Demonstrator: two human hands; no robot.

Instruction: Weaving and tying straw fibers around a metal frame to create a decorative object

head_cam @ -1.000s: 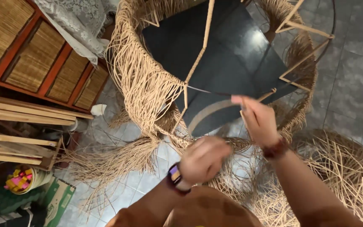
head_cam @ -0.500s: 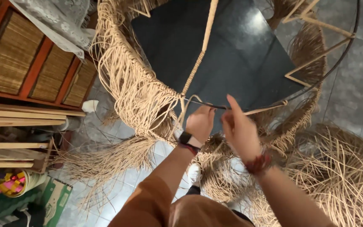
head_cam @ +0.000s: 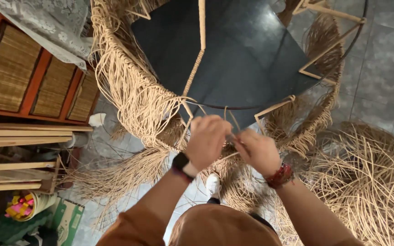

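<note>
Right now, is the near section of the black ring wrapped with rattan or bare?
Bare: the black ring shows dark metal between the woven fringe and the hands, left hand beside right hand.

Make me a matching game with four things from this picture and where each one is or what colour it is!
Things:
1. left hand
2. right hand
3. black panel
4. loose rattan pile

Places or looks:
A. dark and shiny, inside the round frame
B. wears a red bead bracelet on the wrist
C. lies on the floor at the right
D. wears a dark watch on the wrist

Right pairs: 1-D, 2-B, 3-A, 4-C
</note>
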